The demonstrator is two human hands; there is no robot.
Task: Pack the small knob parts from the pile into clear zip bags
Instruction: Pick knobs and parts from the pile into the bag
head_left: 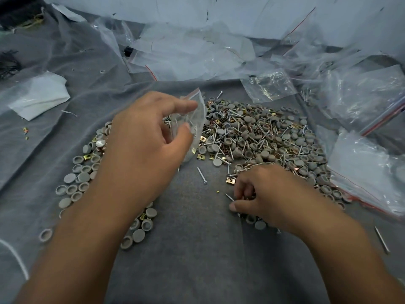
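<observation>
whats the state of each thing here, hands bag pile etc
left hand: raised, pinches the small zip bag
small zip bag: held upright, few parts inside
right hand: down on the cloth, fingers curled picking up screws
pile: loose, unsorted caps, screws, clips
spare bags: lying flat behind the pile

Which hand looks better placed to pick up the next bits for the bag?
The right hand: it is down at the near edge of the pile, fingers curled on small parts. The left hand is busy holding the clear zip bag.
</observation>
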